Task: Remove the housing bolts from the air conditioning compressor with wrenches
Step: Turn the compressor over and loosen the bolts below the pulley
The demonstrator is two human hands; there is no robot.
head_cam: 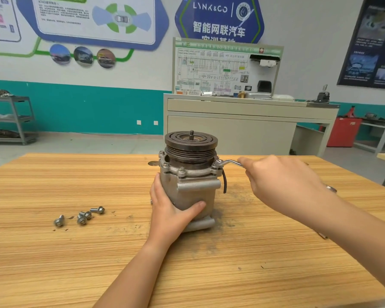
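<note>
A grey air conditioning compressor (193,190) stands upright in the middle of the wooden table (209,263), its dark pulley (191,143) on top. My left hand (171,210) grips its body from the left, thumb across the front. My right hand (282,183) holds the handle of a silver wrench (228,162), whose head sits on a bolt at the flange's right side. More bolts (181,169) stand in the flange at the front and left. Several removed bolts (82,216) lie loose on the table to the left.
Dark grime marks the table right of the compressor. A black cable (225,181) hangs from its right side. Beyond the table stand a beige training bench (242,121), a grey shelf cart (11,118) at far left and a red cabinet (342,132) at right.
</note>
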